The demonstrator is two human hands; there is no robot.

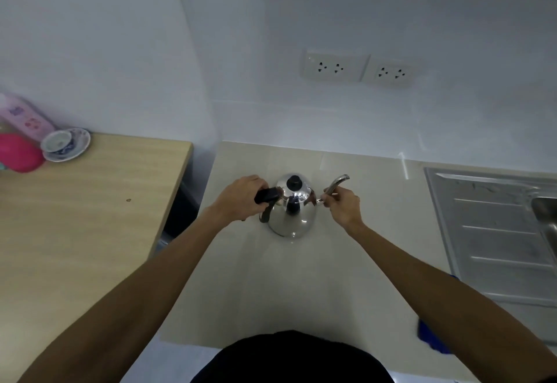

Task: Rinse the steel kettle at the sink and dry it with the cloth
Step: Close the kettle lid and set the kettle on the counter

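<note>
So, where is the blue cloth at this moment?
In the head view the blue cloth lies low on the right, at the front edge of the counter, partly hidden under the right forearm and beside the steel draining board.

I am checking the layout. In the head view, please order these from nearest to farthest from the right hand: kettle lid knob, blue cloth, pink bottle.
Measured from the right hand, which holds the spout:
1. Kettle lid knob, just left of the hand, on top of the kettle.
2. Blue cloth, at the counter's near right edge, partly hidden by the arm.
3. Pink bottle, far left, on the wooden table.

Blue cloth point(434, 339) mostly behind right forearm point(437, 286)
</note>
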